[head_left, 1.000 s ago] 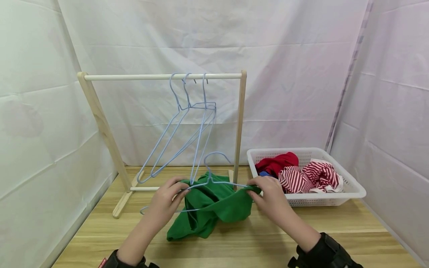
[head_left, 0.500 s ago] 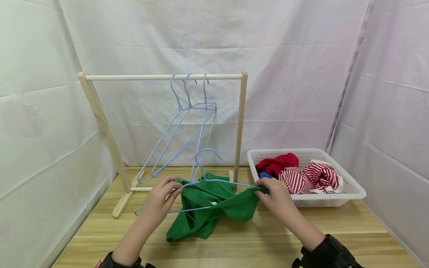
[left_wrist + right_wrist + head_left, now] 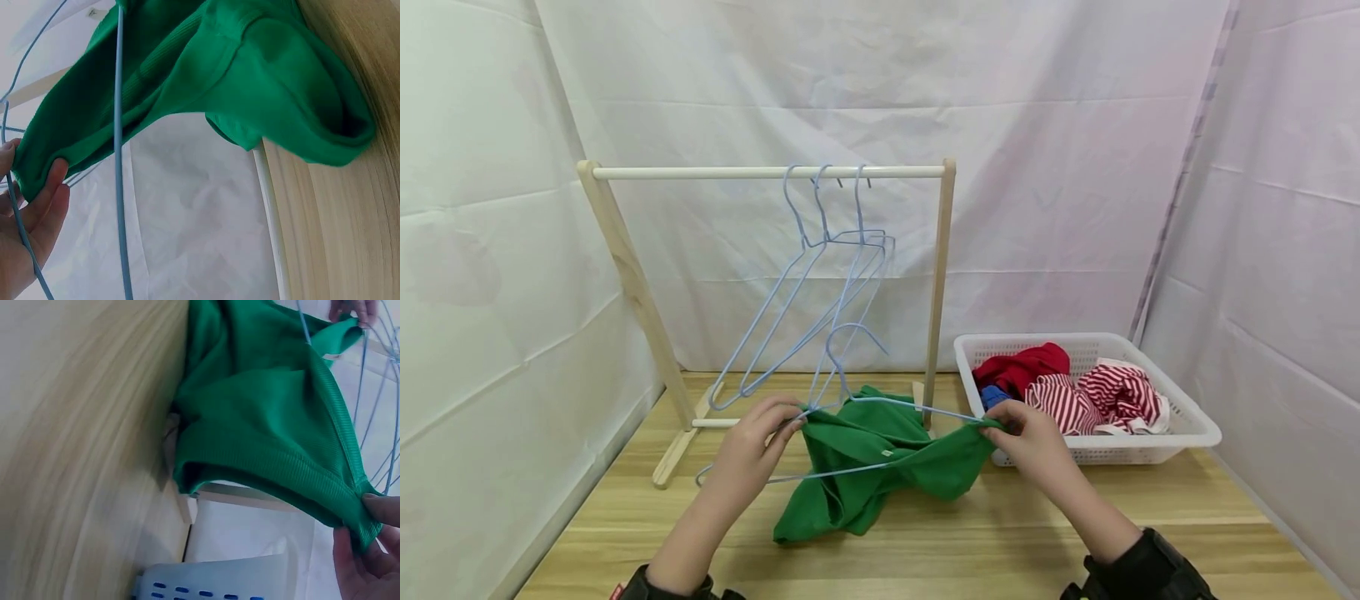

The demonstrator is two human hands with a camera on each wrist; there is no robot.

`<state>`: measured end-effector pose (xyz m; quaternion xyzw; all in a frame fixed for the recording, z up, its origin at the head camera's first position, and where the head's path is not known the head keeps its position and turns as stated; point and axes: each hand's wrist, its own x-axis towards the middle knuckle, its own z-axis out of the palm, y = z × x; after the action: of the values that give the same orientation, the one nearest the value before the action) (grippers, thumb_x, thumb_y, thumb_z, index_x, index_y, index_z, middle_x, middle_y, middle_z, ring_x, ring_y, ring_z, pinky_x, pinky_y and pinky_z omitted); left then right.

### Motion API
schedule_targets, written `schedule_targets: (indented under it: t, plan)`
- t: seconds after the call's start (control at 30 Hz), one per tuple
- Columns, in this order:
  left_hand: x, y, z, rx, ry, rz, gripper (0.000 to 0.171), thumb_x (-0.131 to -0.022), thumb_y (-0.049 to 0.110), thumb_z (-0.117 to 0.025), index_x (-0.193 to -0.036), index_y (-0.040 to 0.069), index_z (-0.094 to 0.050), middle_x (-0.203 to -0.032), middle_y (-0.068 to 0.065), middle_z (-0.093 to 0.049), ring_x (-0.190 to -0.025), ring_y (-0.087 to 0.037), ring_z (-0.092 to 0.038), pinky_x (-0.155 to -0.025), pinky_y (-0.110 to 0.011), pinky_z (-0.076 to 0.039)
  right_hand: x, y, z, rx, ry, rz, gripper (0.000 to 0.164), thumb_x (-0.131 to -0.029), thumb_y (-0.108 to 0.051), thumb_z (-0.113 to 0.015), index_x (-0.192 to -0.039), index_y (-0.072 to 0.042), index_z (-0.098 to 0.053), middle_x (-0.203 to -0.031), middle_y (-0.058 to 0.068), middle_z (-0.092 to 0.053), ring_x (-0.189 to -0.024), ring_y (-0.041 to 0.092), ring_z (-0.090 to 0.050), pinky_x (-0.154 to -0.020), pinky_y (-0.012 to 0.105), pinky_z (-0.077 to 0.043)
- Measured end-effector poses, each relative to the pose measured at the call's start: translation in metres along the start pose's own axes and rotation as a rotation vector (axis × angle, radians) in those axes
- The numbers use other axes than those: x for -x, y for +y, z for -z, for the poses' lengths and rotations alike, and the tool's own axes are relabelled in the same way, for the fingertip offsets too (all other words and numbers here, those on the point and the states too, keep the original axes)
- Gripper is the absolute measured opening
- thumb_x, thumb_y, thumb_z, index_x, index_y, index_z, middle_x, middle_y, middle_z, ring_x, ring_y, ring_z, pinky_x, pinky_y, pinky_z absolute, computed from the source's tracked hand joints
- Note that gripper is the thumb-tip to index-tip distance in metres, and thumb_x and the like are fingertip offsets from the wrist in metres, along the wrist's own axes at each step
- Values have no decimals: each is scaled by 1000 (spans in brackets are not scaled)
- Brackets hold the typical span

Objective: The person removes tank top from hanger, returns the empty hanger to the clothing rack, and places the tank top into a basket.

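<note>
A green shirt (image 3: 887, 467) with ribbed edging and a small white label is stretched between the hands, its lower part on the table. My left hand (image 3: 756, 446) pinches the left end of its edge with fingertips and thumb; a blue wire hanger (image 3: 925, 409) passes by those fingers. At the opposite end my right hand (image 3: 1033, 442) pinches the edge. The hanger's hook points up between the hands. Its lower bar crosses in front of the cloth, and its right shoulder runs to the right fingers. In the right wrist view, the ribbed edge (image 3: 340, 431) is taut.
Behind the shirt stands a wooden rack (image 3: 938, 283) with several blue hangers (image 3: 775, 308) on its white rail. A white basket (image 3: 1120, 450) on the right holds a red garment (image 3: 1022, 369), striped clothes (image 3: 1097, 400) and something blue. White curtains enclose the table (image 3: 962, 558).
The hands have drawn apart, stretching the shirt's edge wider and showing the label. The held hanger has shifted left. One hanger on the rack has swung a little.
</note>
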<state>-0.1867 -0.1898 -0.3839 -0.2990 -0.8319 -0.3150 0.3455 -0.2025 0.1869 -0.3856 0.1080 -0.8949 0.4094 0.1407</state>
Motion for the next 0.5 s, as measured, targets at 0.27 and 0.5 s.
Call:
schedule_targets:
  t: [0.27, 0.5]
  plan:
    - [-2, -6, 0, -41, -46, 137, 11, -90, 1, -67, -100, 7, -68, -95, -2, -68, -81, -14, -68, -66, -29, -55, -7, -6, 1, -61, -14, -65, 9, -87, -3, -72, -95, -5, -71, -86, 2, -70, -82, 18, -62, -73, 30, -51]
    - [-1, -5, 6, -92, -27, 215, 13, -93, 3, -65, -105, 6, -69, -88, 1, -70, -76, -12, -67, -62, -29, -53, -12, -5, -5, -34, -15, -34, 14, -87, -4, -72, -100, -5, -71, -92, 4, -70, -87, 20, -64, -78, 36, -54]
